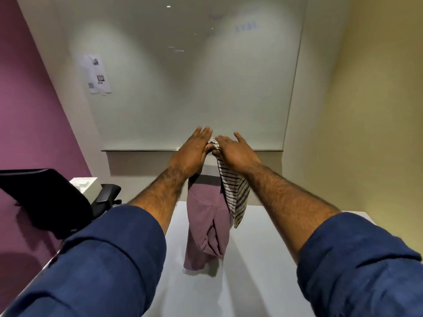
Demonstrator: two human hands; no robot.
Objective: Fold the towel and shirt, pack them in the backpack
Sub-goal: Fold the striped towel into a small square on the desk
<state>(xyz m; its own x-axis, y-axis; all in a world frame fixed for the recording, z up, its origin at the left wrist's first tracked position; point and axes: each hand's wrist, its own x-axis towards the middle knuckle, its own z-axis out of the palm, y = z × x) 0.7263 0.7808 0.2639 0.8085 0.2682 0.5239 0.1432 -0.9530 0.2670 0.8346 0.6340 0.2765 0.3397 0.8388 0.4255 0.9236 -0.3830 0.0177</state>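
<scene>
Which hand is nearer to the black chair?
Left. The left hand is on the side of the black chair; the right hand is farther, beyond the striped cloth.

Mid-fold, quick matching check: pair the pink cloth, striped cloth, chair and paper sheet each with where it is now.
1. pink cloth
2. striped cloth
3. chair
4. paper sheet

A. stuck on the wall, upper left
B. hanging lowest, over the table
C. hanging under the right hand
D. left of the table

Pairs: 1-B, 2-C, 3-D, 4-A
</scene>
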